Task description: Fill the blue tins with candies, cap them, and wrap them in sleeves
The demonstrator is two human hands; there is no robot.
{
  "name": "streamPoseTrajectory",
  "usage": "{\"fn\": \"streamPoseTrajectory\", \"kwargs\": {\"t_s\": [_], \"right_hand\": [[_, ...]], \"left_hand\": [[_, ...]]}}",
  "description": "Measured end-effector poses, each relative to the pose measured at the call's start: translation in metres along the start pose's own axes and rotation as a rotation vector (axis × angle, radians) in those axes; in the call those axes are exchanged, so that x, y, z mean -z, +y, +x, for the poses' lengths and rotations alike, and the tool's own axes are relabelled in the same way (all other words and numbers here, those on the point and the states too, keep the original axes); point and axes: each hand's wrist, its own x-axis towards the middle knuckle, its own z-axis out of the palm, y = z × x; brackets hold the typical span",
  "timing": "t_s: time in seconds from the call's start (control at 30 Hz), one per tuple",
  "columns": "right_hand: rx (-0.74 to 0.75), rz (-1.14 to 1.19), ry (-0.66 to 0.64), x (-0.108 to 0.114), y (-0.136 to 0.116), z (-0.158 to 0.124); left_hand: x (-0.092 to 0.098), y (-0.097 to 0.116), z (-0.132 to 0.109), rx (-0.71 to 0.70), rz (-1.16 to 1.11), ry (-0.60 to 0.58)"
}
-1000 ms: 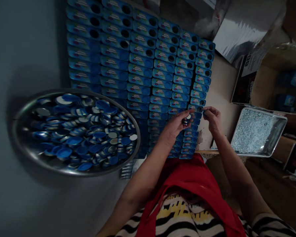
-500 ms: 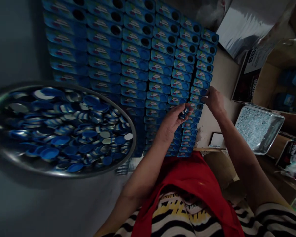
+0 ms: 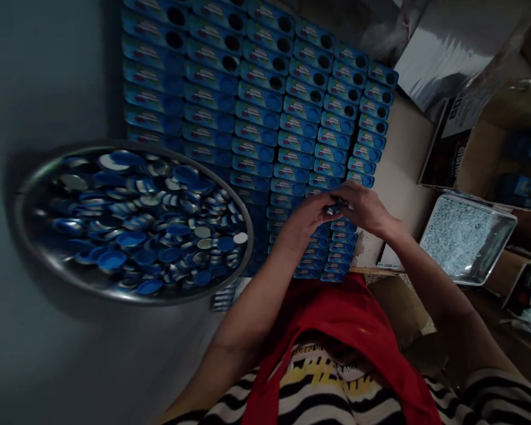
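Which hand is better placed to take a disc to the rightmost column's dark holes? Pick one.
Right, I judge. The left hand appears to cup the discs, while the right hand, its fingers over them, lies nearer those dark holes.

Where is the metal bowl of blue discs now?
In the head view, the metal bowl is on the left, beside the rows of blue packs and left of the person's left hand.

Dim light overall, plain grey surface [image 3: 39, 88] well left of the left hand [image 3: 312, 213], pale tabletop [image 3: 400, 165] just right of the right hand [image 3: 363, 206], wooden edge [image 3: 360, 270] nearer the body, open cardboard box [image 3: 482, 150] farther right.
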Motion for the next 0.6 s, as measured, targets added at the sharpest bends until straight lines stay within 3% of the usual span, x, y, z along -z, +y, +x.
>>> {"fn": "streamPoseTrajectory", "kwargs": {"t_s": [0.13, 0.27, 0.4, 0.5, 0.6], "right_hand": [[-0.124, 0.144, 0.075, -0.016, 0.007, -0.010], [-0.308, 0.464, 0.278, -0.030, 0.010, -0.032], [-0.549, 0.757, 0.450, -0.036, 0.025, -0.049], [-0.603, 0.508, 0.572, -0.031, 0.039, -0.046], [-0.559, 0.089, 0.473, -0.021, 0.043, -0.031]], "left_hand": [[0.001, -0.014, -0.004, 0.036, 0.040, -0.025], [0.002, -0.028, -0.012, 0.074, 0.030, 0.003], [0.004, -0.028, -0.015, 0.077, 0.040, -0.021], [0.004, -0.019, -0.013, 0.049, 0.037, -0.033], [-0.001, -0.012, -0.011, 0.001, 0.013, 0.019]]}}
